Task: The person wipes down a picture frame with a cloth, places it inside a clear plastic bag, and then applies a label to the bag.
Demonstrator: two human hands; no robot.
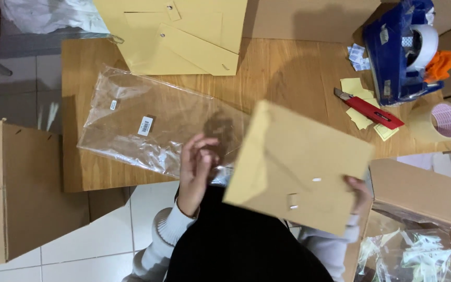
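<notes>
My right hand [360, 194] grips the lower right edge of a yellow paper envelope [299, 166], held tilted above the near edge of the wooden table [288, 73]. My left hand [195, 166] is raised beside the envelope's left edge, fingers loosely curled and holding nothing, over the near end of a clear plastic bag [147, 122] that lies flat on the table. The bag carries small white barcode stickers.
More yellow envelopes [184, 36] lie at the table's far side. A red box cutter [370, 109], yellow notes, a blue tape dispenser [400, 52] and a tape roll [442, 121] sit right. Cardboard boxes stand left [22, 188] and right [418, 193]; the right one holds plastic bags.
</notes>
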